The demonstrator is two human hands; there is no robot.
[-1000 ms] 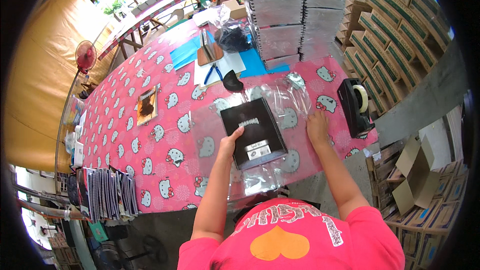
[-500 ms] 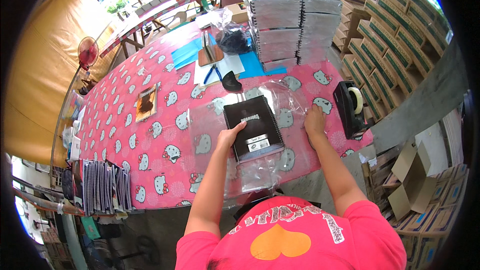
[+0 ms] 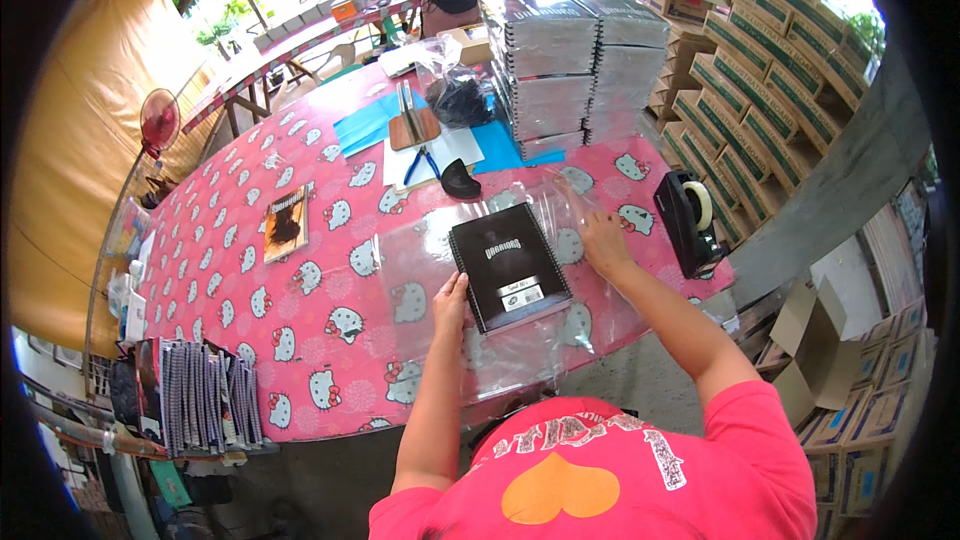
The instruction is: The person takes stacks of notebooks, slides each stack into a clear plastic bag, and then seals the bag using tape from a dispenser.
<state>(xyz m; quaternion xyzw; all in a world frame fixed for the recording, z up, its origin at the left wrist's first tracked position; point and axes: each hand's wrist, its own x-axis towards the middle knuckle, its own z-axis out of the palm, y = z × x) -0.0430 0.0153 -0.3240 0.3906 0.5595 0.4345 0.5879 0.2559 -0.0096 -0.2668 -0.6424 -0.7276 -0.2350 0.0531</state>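
Black spiral-bound notebooks (image 3: 507,265), apparently stacked, lie on a sheet of clear plastic (image 3: 410,290) in front of me. Against their left edge rests my left hand (image 3: 450,302), fingers stretched out. My right hand (image 3: 605,243) is closed at the plastic's right side, seemingly pinching its edge, apart from the notebooks. Just beyond them sits a black half-round object (image 3: 461,180). Blue-handled pliers (image 3: 421,166) lie on white paper, below a brown wooden block (image 3: 414,128). To the right stands a black tape dispenser (image 3: 690,225) with a roll of tape.
Tall stacks of wrapped notebooks (image 3: 545,70) rise at the table's far right. More spiral notebooks (image 3: 210,395) stand upright at the near left corner; one notebook (image 3: 287,224) lies flat at left. Cardboard boxes (image 3: 750,110) are piled on the right. Two people are at the back.
My left hand has slid off the top notebook's cover to its left edge. My right hand has moved slightly left and inward along the plastic. The head view has shifted a little.
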